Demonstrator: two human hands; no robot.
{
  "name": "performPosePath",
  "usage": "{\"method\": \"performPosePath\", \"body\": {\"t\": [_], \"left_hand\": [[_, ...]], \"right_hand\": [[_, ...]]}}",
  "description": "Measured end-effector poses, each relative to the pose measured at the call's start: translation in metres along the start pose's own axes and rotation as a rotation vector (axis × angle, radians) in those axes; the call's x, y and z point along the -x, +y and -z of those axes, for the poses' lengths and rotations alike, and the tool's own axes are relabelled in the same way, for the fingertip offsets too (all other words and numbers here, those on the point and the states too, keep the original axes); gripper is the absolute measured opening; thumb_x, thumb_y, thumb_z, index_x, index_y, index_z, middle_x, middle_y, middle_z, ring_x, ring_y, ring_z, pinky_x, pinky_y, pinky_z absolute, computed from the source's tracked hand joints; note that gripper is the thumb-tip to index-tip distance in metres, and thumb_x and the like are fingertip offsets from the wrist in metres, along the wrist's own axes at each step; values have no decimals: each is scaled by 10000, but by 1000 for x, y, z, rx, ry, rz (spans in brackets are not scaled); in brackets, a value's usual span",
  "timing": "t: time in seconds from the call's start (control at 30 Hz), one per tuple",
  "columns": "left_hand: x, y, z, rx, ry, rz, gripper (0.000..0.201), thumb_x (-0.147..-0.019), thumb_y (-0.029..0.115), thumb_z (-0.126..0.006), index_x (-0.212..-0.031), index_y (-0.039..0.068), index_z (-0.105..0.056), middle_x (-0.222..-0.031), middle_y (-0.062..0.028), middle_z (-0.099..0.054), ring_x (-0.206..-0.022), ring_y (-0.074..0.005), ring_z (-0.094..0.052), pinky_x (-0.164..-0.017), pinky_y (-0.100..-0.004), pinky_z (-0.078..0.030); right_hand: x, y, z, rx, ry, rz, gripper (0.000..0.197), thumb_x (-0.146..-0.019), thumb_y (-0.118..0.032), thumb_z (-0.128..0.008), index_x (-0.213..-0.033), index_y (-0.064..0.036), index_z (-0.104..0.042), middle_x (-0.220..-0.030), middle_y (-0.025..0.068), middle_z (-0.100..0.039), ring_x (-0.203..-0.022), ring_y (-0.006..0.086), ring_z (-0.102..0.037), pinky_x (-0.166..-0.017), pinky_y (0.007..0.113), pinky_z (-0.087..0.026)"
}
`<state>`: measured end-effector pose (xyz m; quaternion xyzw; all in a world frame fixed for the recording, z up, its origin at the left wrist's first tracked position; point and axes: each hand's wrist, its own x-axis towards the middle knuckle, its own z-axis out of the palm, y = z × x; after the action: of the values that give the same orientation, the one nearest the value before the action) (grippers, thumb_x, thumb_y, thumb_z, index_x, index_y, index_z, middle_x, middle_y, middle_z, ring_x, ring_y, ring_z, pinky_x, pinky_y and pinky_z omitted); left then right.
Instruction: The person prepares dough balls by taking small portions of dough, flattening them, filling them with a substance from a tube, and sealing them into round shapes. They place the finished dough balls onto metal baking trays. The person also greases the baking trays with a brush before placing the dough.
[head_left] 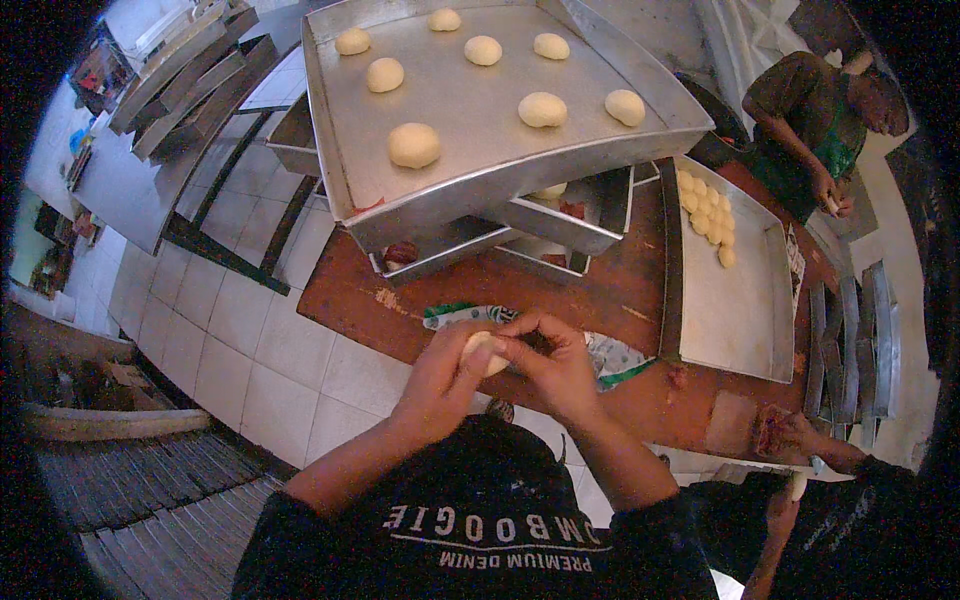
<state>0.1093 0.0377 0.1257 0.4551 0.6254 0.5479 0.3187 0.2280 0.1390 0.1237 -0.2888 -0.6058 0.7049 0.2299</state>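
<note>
Between my hands, in front of my chest, is a round piece of pale dough (483, 347). My left hand (436, 372) cups it from the left, with the thumb lying over it. The fingers of my right hand (553, 362) are closed at its right edge and partly hide it. Beyond my hands, a large metal tray (540, 168) bears several dough balls (414, 146), spaced apart. A green and white plastic wrapper (612, 360) lies on the brown table (420, 335) under and behind my hands.
The large tray rests on stacked metal pans (570, 232). A second tray (735, 325) at right has clustered dough pieces (708, 212). Co-workers stand at far right (800, 110) and near right (840, 530), the latter reaching toward a reddish filling (772, 430). More trays (862, 340) stand at right.
</note>
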Motion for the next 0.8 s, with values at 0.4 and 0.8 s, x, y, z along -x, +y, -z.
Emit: {"method": "performPosePath", "body": {"t": [0.4,0.8], "left_hand": [[7,10,5,166,-151,262,355,-945,365,-414,-1008,47,-558,-877,-46,-562,-826,-103,-526,-752,-266,-429],[7,13,5,292,-79,442,420,-940,395,-404,-1016,17,-571,-948,-68,-587,-867,-117,-541,-757,-249,-430]], "right_hand": [[1,-4,3,123,-45,198,206,-746,-128,-675,-951,-111,-660,-974,96,-538,-939,270,-500,-849,350,-392],[1,4,0,-46,-74,96,185,-792,-83,-624,-972,-65,-659,-1015,72,-550,-920,189,-512,-825,319,-411]]}}
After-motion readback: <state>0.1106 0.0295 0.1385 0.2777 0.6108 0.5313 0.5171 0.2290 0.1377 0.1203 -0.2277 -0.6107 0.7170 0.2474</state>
